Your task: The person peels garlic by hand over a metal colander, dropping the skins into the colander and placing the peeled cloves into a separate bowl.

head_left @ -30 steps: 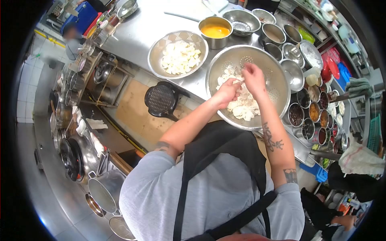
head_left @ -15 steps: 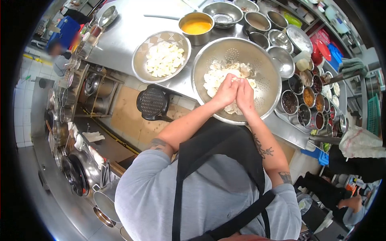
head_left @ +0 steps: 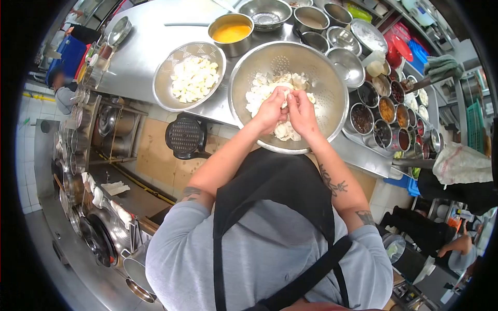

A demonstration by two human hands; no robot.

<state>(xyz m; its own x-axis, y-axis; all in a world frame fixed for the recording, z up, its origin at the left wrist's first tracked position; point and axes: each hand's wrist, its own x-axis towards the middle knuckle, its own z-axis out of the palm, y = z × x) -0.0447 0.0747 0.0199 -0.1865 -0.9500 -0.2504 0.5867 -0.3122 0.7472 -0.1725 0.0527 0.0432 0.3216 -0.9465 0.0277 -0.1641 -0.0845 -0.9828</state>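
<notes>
My left hand and my right hand meet over the large perforated metal colander. Fingers and thumbs of both are closed around a small whitish food piece, mostly hidden between them. Under and behind them in the colander lies a heap of off-white, irregular pieces; their kind is not clear. Left of it, a smaller colander holds pale yellow-white chunks. Behind the two colanders stands a metal pot with orange-yellow liquid.
Metal bowls and several containers of seasonings crowd the right of the steel table. A black stool stands below its front edge. Pots line the left side. Another person is at lower right, one more at far left.
The whole view has shifted slightly, so the table things appear further left. My hands have drawn slightly apart at the wrists and turned, with the fingertips still together over the heap.
</notes>
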